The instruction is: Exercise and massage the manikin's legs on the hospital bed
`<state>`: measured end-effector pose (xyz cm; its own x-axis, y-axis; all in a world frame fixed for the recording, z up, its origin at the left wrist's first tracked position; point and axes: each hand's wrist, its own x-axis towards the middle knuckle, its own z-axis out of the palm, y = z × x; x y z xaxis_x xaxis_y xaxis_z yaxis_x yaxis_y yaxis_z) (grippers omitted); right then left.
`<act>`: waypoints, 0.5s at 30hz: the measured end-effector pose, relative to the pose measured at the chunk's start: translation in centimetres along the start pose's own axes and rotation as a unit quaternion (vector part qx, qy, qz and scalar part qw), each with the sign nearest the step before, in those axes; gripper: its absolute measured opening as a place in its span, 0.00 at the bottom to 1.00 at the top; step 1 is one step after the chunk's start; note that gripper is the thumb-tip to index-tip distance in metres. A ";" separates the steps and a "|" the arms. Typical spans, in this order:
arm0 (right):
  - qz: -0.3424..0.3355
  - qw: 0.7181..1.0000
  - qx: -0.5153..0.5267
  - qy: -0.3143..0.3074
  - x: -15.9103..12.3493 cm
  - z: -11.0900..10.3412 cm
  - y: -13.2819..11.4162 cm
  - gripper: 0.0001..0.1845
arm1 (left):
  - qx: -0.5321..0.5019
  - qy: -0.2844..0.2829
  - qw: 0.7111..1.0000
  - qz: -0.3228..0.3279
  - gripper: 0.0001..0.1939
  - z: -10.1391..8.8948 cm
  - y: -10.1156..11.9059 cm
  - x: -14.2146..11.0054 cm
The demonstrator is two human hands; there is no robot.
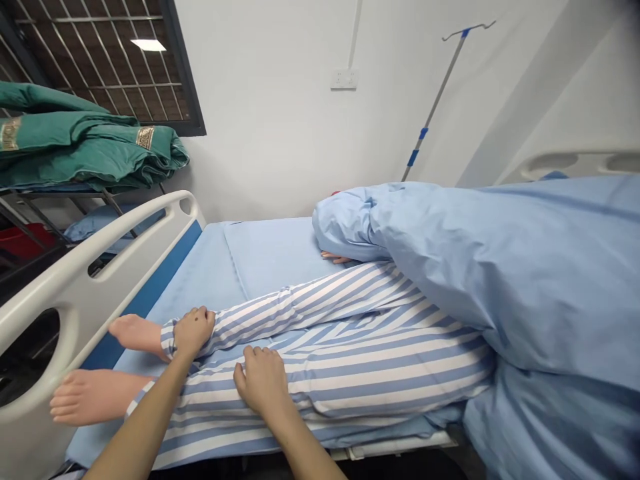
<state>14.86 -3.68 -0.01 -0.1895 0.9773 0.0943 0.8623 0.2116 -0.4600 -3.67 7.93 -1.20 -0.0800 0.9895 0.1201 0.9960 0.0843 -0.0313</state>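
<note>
Hospital ward: railed bed point(75, 293), IV pole point(436, 100)

Only two bare forearms point(137, 427) and the hands show of the person, with no cloth on either one as far as the view reaches. The forearms are slim and narrow toward the wrists. The left hand point(193, 331) has one small dark spot point(196, 320) on its back, just behind the knuckles. The right hand point(263, 380) has slender fingers point(253, 357) and no visible mark.
</note>
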 end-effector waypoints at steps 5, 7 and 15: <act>0.010 0.989 0.141 -0.052 2.0 -0.5 0.5 0.11 | -0.011 0.065 0.998 -0.004 0.21 0.9 0.2 -0.3; -0.011 0.983 0.180 -0.045 3.8 -0.6 -0.4 0.08 | -0.022 0.074 0.997 -0.010 0.22 1.2 0.1 -0.2; -0.099 0.971 0.203 0.075 13.9 3.5 -6.5 0.14 | -0.058 0.005 0.998 -0.034 0.17 0.6 -0.2 -0.1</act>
<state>4.95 8.50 1.20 -0.2362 0.9143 0.3290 0.5546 0.4049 -0.7270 -3.94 7.88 -1.81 -0.1478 0.9807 0.1278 0.9862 0.1365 0.0932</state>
